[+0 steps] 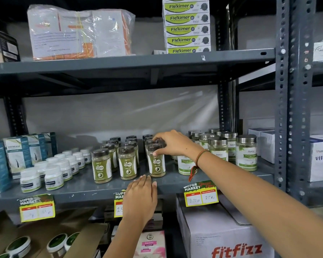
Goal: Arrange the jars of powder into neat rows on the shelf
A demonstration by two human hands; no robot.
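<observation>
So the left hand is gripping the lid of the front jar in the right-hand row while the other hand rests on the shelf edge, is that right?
Not quite: the head view shows the right hand gripping that front jar by its lid; the left hand rests on the shelf edge.

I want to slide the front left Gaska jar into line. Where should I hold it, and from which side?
Grip the dark lid of the front left jar from above and the front. It stands upright at the shelf edge, and jars crowd it behind and to the right, so the lid is the freest part.
</observation>
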